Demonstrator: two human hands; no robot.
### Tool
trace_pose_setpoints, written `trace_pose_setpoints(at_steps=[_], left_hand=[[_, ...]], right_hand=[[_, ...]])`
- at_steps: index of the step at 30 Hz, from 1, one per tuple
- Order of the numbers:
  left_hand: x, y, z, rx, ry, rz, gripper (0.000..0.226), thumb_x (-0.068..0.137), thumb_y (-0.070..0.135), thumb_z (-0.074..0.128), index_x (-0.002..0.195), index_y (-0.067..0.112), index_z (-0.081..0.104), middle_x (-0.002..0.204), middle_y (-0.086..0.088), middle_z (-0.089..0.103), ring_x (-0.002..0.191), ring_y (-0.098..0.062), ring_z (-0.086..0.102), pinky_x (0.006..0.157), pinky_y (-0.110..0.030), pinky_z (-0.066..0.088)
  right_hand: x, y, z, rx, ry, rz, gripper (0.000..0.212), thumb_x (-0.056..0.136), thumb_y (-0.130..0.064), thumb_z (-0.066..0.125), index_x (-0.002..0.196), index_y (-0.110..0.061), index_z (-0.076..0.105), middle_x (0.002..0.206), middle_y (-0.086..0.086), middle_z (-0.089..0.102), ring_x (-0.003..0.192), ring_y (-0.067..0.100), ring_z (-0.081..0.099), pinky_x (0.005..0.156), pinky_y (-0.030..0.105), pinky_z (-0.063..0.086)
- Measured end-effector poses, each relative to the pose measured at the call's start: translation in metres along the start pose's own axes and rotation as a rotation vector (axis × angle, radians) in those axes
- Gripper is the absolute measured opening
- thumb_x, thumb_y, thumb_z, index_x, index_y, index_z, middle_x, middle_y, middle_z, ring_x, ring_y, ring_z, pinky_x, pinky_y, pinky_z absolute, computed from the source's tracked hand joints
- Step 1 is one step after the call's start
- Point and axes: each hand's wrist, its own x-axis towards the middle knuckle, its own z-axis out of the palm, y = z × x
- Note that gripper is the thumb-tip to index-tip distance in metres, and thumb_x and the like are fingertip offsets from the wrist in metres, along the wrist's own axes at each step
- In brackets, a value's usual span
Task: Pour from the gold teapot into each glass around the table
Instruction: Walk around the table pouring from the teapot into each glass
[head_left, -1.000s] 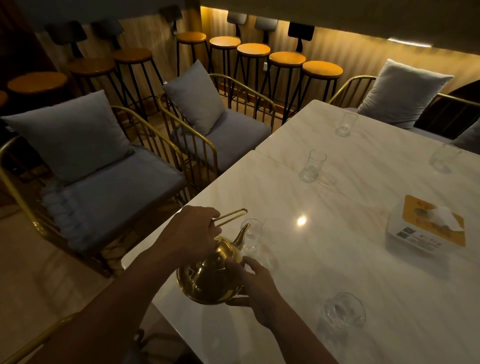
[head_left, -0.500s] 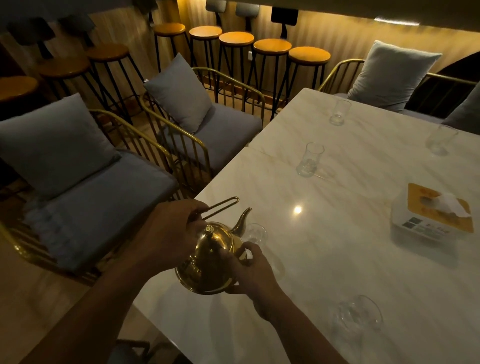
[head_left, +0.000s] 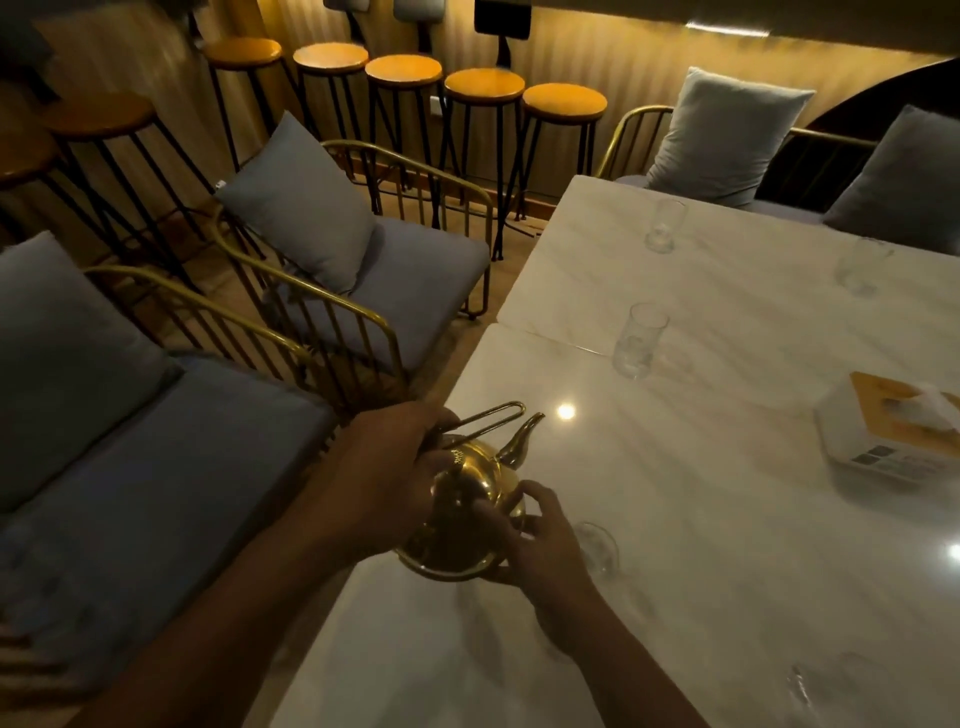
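The gold teapot (head_left: 465, 514) hangs upright over the near left edge of the marble table (head_left: 701, 493), spout pointing away. My left hand (head_left: 387, 467) grips its wire handle from the left. My right hand (head_left: 540, 545) cups the pot's lower right side with curled fingers. A low glass (head_left: 597, 548) stands just right of my right hand. A tall glass (head_left: 638, 340) stands further along the left edge, another glass (head_left: 665, 226) near the far corner. One more glass (head_left: 860, 267) is at the far right, and a blurred glass (head_left: 826, 680) at the near right.
A white and yellow tissue box (head_left: 893, 426) sits at the table's right. Two gold-framed chairs with grey cushions (head_left: 363, 270) line the left side. Orange bar stools (head_left: 483, 85) stand along the back wall. Cushioned seating (head_left: 727, 130) closes the far end.
The teapot has been tipped back from the low glass to upright and drawn away from it. The view has shifted forward along the table, so the low glass now lies beside my right hand.
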Motion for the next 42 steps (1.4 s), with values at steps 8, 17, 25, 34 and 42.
trace_pose_setpoints(at_steps=[8, 17, 25, 34, 42], left_hand=[[0.042, -0.024, -0.013, -0.018, -0.013, 0.100, 0.037, 0.088, 0.017, 0.064, 0.124, 0.020, 0.058, 0.113, 0.004, 0.066, 0.098, -0.004, 0.056, 0.081, -0.017, 0.043], [0.072, -0.023, 0.001, -0.021, -0.040, 0.110, 0.040, 0.086, 0.009, 0.066, 0.125, 0.017, 0.059, 0.112, 0.000, 0.066, 0.100, -0.013, 0.059, 0.086, -0.026, 0.050], [0.114, -0.054, 0.007, -0.064, -0.101, 0.228, 0.042, 0.086, 0.009, 0.067, 0.127, 0.015, 0.058, 0.112, -0.001, 0.066, 0.101, -0.013, 0.060, 0.087, -0.029, 0.053], [0.194, -0.103, -0.003, -0.127, -0.259, 0.419, 0.044, 0.087, 0.010, 0.065, 0.130, 0.018, 0.056, 0.113, -0.002, 0.066, 0.101, -0.016, 0.061, 0.088, -0.033, 0.053], [0.245, -0.130, -0.027, -0.176, -0.346, 0.539, 0.041, 0.088, 0.013, 0.063, 0.128, 0.018, 0.056, 0.105, -0.001, 0.066, 0.095, -0.015, 0.061, 0.084, -0.038, 0.056]], right_hand=[[0.036, -0.017, 0.017, 0.030, 0.104, -0.030, 0.079, 0.071, -0.049, 0.082, 0.137, -0.036, 0.042, 0.135, 0.011, 0.055, 0.109, 0.028, 0.065, 0.066, 0.032, 0.064], [0.060, -0.012, 0.022, 0.138, 0.165, -0.030, 0.056, 0.082, -0.036, 0.077, 0.127, -0.037, 0.044, 0.125, 0.005, 0.055, 0.109, 0.029, 0.063, 0.066, 0.034, 0.064], [0.089, -0.011, 0.033, 0.168, 0.297, -0.062, 0.054, 0.083, -0.037, 0.078, 0.126, -0.039, 0.046, 0.133, 0.005, 0.057, 0.117, 0.029, 0.060, 0.065, 0.029, 0.063], [0.137, -0.034, 0.076, 0.243, 0.574, -0.068, 0.054, 0.079, -0.036, 0.080, 0.121, -0.042, 0.047, 0.130, 0.008, 0.059, 0.107, 0.022, 0.064, 0.063, 0.028, 0.062], [0.166, -0.056, 0.111, 0.258, 0.723, -0.100, 0.066, 0.069, -0.045, 0.083, 0.128, -0.040, 0.052, 0.135, 0.012, 0.059, 0.116, 0.029, 0.062, 0.072, 0.037, 0.064]])
